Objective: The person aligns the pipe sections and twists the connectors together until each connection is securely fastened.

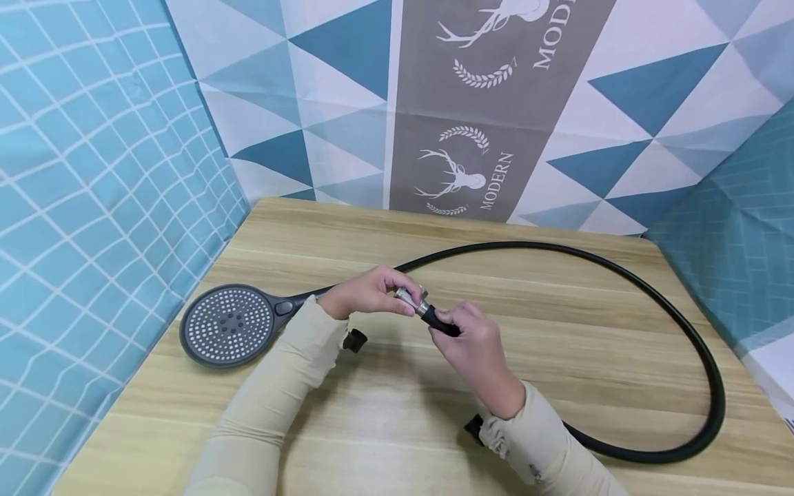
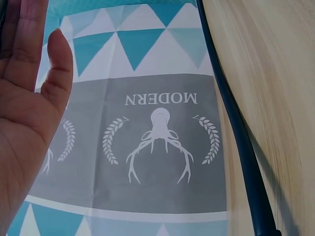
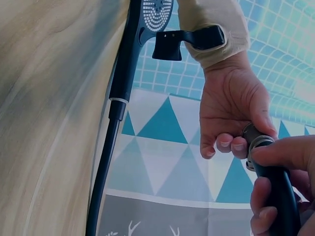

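My left hand [image 1: 372, 293] pinches a silver metal fitting [image 1: 411, 297] between thumb and fingers. The fitting sits against the black end piece [image 1: 442, 322] of a shower hose, which my right hand [image 1: 476, 341] grips with the thumb along it. In the right wrist view, the fitting [image 3: 252, 133] and the black end piece [image 3: 280, 196] meet between both hands. A dark grey shower head [image 1: 228, 325] lies face up on the table at left, with its handle partly behind my left forearm. In the left wrist view only part of my left hand [image 2: 29, 108] shows, and the fitting is hidden.
The black hose [image 1: 657, 293] runs from the shower head's handle in a wide loop across the wooden table [image 1: 397, 455] and back behind my right forearm. Patterned panels [image 1: 347, 124] stand at the back, with a blue tiled sheet [image 1: 93, 179] at left.
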### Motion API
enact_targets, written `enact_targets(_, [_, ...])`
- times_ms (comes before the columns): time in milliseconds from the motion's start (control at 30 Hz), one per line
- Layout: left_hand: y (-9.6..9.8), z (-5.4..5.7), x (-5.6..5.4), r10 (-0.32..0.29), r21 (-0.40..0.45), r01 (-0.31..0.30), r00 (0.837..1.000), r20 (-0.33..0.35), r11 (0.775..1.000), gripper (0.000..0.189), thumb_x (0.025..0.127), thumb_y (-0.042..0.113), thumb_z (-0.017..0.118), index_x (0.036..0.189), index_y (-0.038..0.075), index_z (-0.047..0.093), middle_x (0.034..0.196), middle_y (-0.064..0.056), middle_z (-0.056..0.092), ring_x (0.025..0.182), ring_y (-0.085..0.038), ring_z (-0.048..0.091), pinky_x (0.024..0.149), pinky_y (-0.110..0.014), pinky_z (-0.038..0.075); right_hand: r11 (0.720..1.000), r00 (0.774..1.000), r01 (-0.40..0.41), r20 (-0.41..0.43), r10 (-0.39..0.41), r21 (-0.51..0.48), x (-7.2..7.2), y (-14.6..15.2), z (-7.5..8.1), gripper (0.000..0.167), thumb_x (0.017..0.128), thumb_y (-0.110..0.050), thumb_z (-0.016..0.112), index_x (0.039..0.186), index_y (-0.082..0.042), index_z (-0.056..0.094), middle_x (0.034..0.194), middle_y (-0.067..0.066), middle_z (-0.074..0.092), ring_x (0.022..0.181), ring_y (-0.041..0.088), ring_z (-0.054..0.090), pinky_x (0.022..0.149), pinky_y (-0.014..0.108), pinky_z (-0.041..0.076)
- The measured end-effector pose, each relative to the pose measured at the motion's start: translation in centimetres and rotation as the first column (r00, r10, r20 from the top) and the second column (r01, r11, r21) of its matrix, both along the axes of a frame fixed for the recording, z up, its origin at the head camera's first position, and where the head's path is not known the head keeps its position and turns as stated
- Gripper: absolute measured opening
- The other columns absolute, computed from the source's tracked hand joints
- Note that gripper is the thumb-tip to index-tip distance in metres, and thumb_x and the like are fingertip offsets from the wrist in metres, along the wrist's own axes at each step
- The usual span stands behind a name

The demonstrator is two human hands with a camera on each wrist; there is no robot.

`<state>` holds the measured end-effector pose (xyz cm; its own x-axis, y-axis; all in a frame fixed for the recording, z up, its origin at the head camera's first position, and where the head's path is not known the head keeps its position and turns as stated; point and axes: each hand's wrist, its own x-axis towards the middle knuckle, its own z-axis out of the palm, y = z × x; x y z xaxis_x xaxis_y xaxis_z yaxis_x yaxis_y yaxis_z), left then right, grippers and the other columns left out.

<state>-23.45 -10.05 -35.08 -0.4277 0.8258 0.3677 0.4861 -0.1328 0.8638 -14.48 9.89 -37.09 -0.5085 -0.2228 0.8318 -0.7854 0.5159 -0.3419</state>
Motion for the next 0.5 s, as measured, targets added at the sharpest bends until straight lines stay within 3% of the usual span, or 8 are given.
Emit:
enact_targets(200, [-0.02, 0.1, -0.18, -0.008, 0.01, 0.008, 1.0, -0.004, 1.0, 0.005, 0.082, -0.015, 0.062, 0.083, -0.011, 0.06, 0.08, 0.007, 0.06, 0.073, -0.01, 0.051, 0.072, -0.028, 0.045, 1.0, 0.999, -0.005, -0.036, 0.005, 0.009, -0.11, 0.1, 0.1, 0.025, 0.056, 0.018, 0.08, 0.078, 0.01, 0.07, 0.066, 0.012, 0.063, 0.059, 0.018, 0.06, 0.05, 0.019, 0.048])
enact_targets(500, [-0.18, 0.05, -0.15, 0.001, 0.003, -0.001, 1.0, -0.003, 1.0, 0.006, 0.082, -0.015, 0.063, 0.083, -0.01, 0.06, 0.081, 0.004, 0.059, 0.074, -0.011, 0.05, 0.073, -0.029, 0.044, 0.999, 0.999, -0.041, 0.014, 0.041, 0.004, -0.15, 0.25, -0.01, 0.029, 0.057, 0.016, 0.082, 0.082, 0.011, 0.07, 0.068, 0.014, 0.065, 0.056, 0.016, 0.057, 0.048, 0.017, 0.045])
